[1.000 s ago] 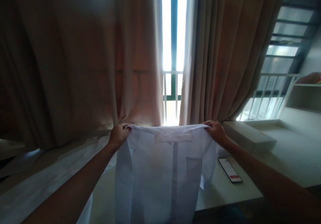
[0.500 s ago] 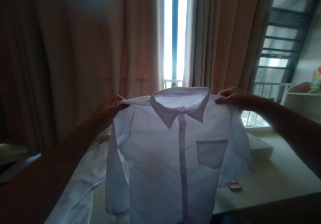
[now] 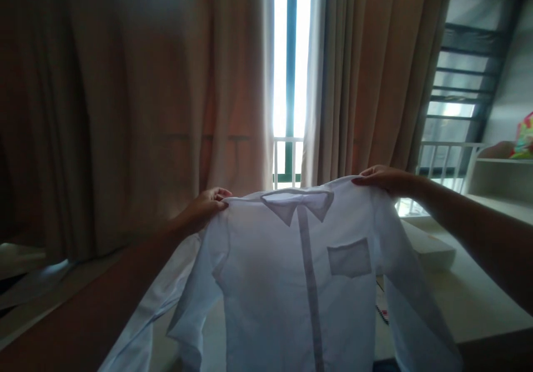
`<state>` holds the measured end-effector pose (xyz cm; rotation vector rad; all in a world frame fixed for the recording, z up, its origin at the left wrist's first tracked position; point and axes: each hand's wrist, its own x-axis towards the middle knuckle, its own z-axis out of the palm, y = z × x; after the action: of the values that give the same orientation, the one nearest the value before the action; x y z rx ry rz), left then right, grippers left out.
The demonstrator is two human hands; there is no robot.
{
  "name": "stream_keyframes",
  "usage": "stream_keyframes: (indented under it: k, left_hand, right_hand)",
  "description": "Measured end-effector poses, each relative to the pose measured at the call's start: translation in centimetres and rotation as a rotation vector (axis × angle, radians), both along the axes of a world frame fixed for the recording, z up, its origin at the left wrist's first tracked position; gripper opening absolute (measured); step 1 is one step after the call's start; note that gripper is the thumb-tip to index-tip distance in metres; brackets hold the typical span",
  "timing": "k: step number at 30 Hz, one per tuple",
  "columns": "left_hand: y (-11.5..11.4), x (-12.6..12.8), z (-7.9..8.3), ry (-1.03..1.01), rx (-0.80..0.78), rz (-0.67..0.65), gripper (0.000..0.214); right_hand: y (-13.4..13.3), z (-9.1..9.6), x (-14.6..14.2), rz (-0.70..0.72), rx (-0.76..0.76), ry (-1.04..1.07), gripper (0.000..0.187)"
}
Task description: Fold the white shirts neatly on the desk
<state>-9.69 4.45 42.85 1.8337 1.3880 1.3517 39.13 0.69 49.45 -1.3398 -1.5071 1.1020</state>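
A white collared shirt (image 3: 291, 283) with a chest pocket and a button placket hangs spread in front of me, its front facing me. My left hand (image 3: 205, 206) pinches the shirt's left shoulder. On the other side, my right hand (image 3: 385, 180) grips the right shoulder, a little higher. Both sleeves dangle down at the sides. The shirt's lower part runs out of the bottom of the view.
Tan curtains (image 3: 166, 94) hang ahead, parted over a bright window with a railing (image 3: 287, 155). A pale table (image 3: 466, 300) lies below at the right with a flat white box (image 3: 428, 250). Another white cloth (image 3: 137, 327) lies at the lower left. A shelf (image 3: 499, 177) stands at the right.
The shirt was lifted from low in front of me and turned so its collar and pocket face me. It now sits slightly lower than half a second ago and hides the phone.
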Motion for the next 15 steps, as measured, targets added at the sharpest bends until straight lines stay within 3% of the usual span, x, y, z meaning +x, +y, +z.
stream_keyframes:
  k: [2,5,9,15]
  left_hand:
    - [-0.6,0.8,-0.2,0.037,-0.02,-0.073,0.044]
    - [-0.8,1.5,-0.5,0.085,0.023,-0.063,0.04]
    - [0.1,1.4,-1.3,0.103,-0.014,-0.059,0.044]
    - [2.2,-0.7,-2.2,-0.018,-0.065,0.071,0.044]
  right_hand:
    - [0.8,-0.7,0.3,0.001,0.008,-0.02,0.044]
    - [1.9,-1.8,0.7,-0.003,0.001,-0.09,0.051]
    - [3.0,-3.1,0.9,0.014,-0.005,-0.048,0.043]
    - [4.0,-5.5,0.7,0.128,-0.059,-0.051,0.035]
